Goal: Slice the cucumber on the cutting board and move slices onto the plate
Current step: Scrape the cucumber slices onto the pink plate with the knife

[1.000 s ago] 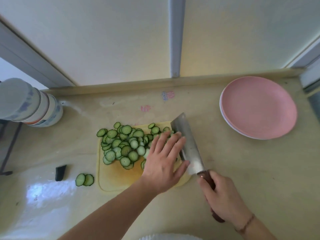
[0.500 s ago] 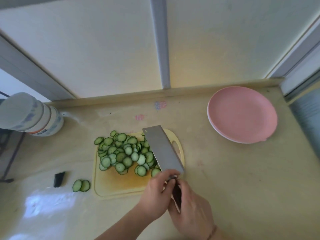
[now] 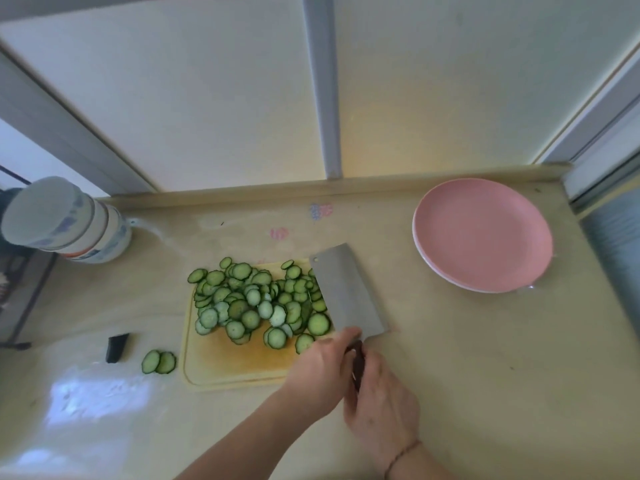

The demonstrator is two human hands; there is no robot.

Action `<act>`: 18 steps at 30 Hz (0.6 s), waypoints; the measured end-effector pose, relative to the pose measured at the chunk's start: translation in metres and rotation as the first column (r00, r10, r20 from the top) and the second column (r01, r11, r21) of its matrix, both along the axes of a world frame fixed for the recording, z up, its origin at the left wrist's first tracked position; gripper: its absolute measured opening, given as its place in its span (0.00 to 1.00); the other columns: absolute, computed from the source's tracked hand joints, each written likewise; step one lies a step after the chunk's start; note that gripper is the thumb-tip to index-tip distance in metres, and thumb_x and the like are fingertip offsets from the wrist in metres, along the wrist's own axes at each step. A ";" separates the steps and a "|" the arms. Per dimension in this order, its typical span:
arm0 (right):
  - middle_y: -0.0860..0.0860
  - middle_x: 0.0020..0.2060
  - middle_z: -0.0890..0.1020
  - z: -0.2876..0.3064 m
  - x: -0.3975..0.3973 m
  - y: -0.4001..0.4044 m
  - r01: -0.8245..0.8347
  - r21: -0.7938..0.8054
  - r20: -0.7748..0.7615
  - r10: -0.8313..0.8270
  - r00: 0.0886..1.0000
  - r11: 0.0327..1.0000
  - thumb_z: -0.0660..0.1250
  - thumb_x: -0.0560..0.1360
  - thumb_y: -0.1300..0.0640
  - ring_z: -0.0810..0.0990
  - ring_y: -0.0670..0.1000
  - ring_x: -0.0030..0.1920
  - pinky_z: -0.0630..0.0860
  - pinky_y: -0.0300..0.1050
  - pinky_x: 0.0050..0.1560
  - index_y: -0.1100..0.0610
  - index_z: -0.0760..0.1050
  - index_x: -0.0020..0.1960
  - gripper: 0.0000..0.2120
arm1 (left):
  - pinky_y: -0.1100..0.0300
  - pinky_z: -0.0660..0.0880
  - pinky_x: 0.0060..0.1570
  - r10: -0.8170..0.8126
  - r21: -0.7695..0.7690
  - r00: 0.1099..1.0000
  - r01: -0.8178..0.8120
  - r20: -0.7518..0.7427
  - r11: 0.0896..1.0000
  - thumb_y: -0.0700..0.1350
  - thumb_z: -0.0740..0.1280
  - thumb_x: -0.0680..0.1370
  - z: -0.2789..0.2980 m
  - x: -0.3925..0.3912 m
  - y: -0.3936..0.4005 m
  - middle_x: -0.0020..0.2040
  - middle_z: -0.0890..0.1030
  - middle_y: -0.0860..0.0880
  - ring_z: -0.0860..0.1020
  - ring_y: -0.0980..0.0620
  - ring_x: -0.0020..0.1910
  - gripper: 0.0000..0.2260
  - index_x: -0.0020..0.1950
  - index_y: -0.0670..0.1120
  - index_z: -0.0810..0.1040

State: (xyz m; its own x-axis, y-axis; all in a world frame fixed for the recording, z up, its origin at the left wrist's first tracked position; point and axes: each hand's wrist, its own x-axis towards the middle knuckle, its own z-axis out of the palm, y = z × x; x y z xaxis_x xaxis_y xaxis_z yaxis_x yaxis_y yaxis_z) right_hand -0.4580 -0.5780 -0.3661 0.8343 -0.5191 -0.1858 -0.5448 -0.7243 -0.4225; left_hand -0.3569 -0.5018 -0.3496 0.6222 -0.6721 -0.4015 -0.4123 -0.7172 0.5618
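Together, the left hand [image 3: 320, 370] and right hand [image 3: 379, 408] are gripping the cleaver [image 3: 348, 292] handle, its blade lying beside cucumber slices [image 3: 258, 301] heaped on the cutting board [image 3: 239, 363]. Well apart, the pink plate [image 3: 483, 233] is sitting on the tabletop [image 3: 485, 358].

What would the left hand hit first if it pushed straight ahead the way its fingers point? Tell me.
The left hand points up and right at the base of the cleaver, which its fingertips already seem to touch. Past the blade lies bare counter, then the pink plate; depth is uncertain.
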 end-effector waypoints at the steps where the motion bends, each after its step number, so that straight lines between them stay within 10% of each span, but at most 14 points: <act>1: 0.46 0.34 0.78 -0.003 -0.001 -0.001 -0.030 -0.026 -0.016 0.029 0.999 0.999 0.61 0.66 0.43 0.77 0.47 0.23 0.62 0.42 0.17 0.52 0.71 0.54 0.20 | 0.51 0.78 0.48 -0.010 0.010 1.000 0.010 0.009 1.000 0.46 0.59 0.84 -0.002 0.000 0.001 0.57 0.83 0.49 0.81 0.47 0.53 0.16 0.71 0.56 0.70; 6: 0.47 0.49 0.77 0.016 -0.006 -0.021 -0.180 0.067 -0.141 0.188 0.972 0.981 0.58 0.73 0.39 0.83 0.50 0.42 0.73 0.45 0.34 0.49 0.68 0.60 0.20 | 0.56 0.75 0.43 -0.099 0.121 0.994 0.091 0.056 0.988 0.49 0.60 0.83 0.002 0.002 0.003 0.53 0.82 0.51 0.80 0.47 0.50 0.14 0.69 0.58 0.70; 8: 0.45 0.52 0.78 0.024 -0.009 -0.051 -0.040 0.181 -0.088 0.056 0.995 0.983 0.56 0.76 0.37 0.81 0.51 0.50 0.75 0.47 0.46 0.47 0.71 0.62 0.20 | 0.55 0.77 0.43 -0.122 0.130 0.983 0.105 0.135 0.986 0.53 0.59 0.83 0.010 0.007 -0.007 0.50 0.81 0.52 0.80 0.48 0.48 0.12 0.65 0.54 0.74; 13: 0.57 0.35 0.84 0.040 -0.026 -0.192 0.475 0.110 0.286 -0.485 0.826 0.873 0.73 0.72 0.60 0.83 0.61 0.37 0.75 0.51 0.39 0.58 0.81 0.44 0.02 | 0.56 0.77 0.43 -0.011 -0.011 0.995 0.013 0.103 1.000 0.54 0.64 0.82 0.023 0.040 -0.093 0.41 0.81 0.52 0.80 0.49 0.42 0.09 0.53 0.51 0.80; 18: 0.59 0.41 0.82 0.029 -0.014 -0.308 0.596 0.117 0.161 -0.607 0.778 0.795 0.70 0.75 0.54 0.79 0.59 0.43 0.70 0.46 0.43 0.57 0.75 0.43 0.07 | 0.53 0.77 0.45 0.096 0.030 0.989 -0.100 0.113 0.995 0.58 0.64 0.82 0.014 0.082 -0.197 0.48 0.81 0.43 0.80 0.41 0.48 0.14 0.46 0.47 0.76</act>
State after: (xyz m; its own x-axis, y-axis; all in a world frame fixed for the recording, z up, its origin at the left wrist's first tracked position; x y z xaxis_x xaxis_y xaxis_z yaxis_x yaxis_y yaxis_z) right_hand -0.4718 -0.8862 -0.3374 0.3771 -0.9198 -0.1084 -0.7712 -0.2470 -0.5867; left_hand -0.2751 -0.6983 -0.3357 0.7265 -0.5920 -0.3488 -0.3974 -0.7761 0.4896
